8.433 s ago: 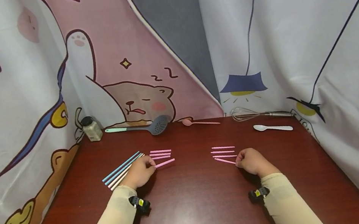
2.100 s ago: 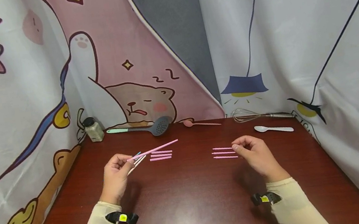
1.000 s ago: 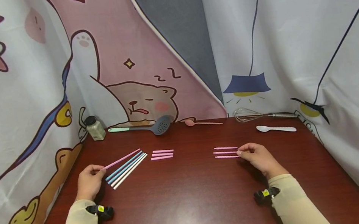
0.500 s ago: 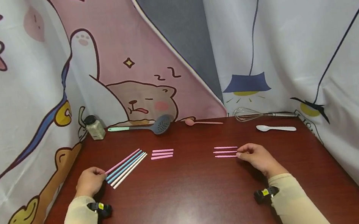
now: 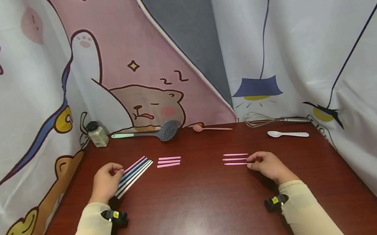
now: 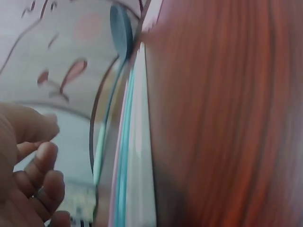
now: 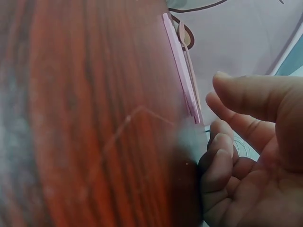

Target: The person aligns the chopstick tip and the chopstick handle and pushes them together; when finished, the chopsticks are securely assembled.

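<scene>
My left hand (image 5: pixel 105 181) is raised over the near end of a row of long sticks that look like chopsticks. The row has a pink stick (image 5: pixel 135 164), blue sticks (image 5: pixel 141 165) and white sticks (image 5: pixel 135 180). In the left wrist view its fingers (image 6: pixel 45 182) are loosely bent around nothing. My right hand (image 5: pixel 267 166) rests low by the right ends of three short pink sticks with narrow tips (image 5: pixel 235 159). Its fingers (image 7: pixel 220 168) curl loosely, and the right wrist view shows nothing held. Three more short pink sticks (image 5: pixel 168 161) lie left of the middle.
Along the back edge stand or lie a jar with a black lid (image 5: pixel 97 134), a slotted ladle (image 5: pixel 167 131), a pink spoon (image 5: pixel 198 128) and a whisk (image 5: pixel 257 120). A white spoon (image 5: pixel 286 134) lies at the back right. Printed curtains enclose the table (image 5: pixel 194 213).
Short pink sticks left both groups, and a long pink stick appeared in the left hand. That hand laid it beside the blue sticks, let go and rose rightward. The right hand barely moved lately.
</scene>
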`<state>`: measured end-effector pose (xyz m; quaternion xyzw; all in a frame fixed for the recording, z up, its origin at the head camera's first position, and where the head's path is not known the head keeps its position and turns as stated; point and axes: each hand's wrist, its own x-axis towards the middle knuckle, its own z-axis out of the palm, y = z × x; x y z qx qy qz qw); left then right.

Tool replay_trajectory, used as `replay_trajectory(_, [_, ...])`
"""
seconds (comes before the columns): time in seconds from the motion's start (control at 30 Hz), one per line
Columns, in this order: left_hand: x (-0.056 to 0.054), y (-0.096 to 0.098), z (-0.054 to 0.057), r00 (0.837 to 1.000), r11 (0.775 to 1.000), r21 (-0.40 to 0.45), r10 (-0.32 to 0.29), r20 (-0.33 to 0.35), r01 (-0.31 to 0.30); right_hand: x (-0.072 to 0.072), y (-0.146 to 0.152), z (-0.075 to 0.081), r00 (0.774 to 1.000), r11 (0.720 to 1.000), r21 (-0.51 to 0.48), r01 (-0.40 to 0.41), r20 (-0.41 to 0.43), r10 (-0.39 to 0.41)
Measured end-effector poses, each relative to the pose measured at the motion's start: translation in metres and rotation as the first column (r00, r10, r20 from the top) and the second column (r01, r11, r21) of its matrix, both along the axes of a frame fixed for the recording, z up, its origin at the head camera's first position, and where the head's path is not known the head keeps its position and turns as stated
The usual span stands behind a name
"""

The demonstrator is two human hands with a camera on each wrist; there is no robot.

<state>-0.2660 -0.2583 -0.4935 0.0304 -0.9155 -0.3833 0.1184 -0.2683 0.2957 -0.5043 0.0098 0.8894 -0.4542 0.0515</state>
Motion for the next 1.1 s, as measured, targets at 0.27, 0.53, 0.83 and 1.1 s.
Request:
replay_trajectory(0.27, [-0.011,0.05,0.006,0.989,0.991,0.019,-0.132,-0.063,0.133,-0.002,-0.001,0.006,0.999,0.998,0.054,0.016,0.043,-0.018])
replay_trajectory(0.53, [-0.019,0.084,-0.001,0.97,0.97,0.007,-0.241,-0.005,0.241,-0.005,-0.001,0.008,0.997,0.996,0.086,0.015,0.068,-0.021])
replay_trajectory(0.83, [-0.024,0.104,-0.007,0.958,0.956,-0.087,-0.271,0.091,0.279,-0.005,-0.004,0.009,0.997,0.992,0.124,0.018,0.075,-0.027])
replay_trajectory(1.1, [-0.03,0.108,-0.011,0.962,0.963,-0.092,-0.24,0.132,0.253,-0.006,-0.005,0.008,0.997,0.992,0.128,0.02,0.073,-0.03])
